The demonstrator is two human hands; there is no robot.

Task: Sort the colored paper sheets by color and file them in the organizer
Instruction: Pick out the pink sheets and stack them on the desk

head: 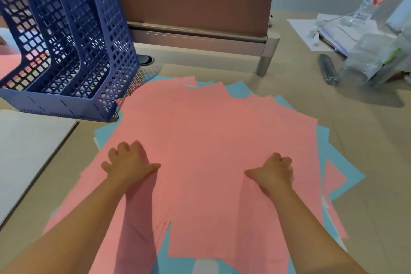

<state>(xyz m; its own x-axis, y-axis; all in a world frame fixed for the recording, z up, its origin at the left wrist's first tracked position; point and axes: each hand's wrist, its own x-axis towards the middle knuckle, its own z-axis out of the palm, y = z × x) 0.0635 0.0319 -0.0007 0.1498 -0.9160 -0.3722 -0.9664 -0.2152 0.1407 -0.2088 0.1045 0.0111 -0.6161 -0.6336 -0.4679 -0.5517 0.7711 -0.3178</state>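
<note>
Both hands, left (130, 163) and right (274, 171), press curled fingers onto the pink sheets (206, 140), holding nothing; thin, limp, slippery, they seem best pinched at an edge.

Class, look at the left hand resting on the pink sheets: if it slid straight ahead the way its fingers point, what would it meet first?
Probably the blue organizer. The left hand lies on the pink sheets, fingers aimed forward and slightly left; beyond the paper's edge the organizer's front corner stands in that line, though depth is hard to judge.
</note>
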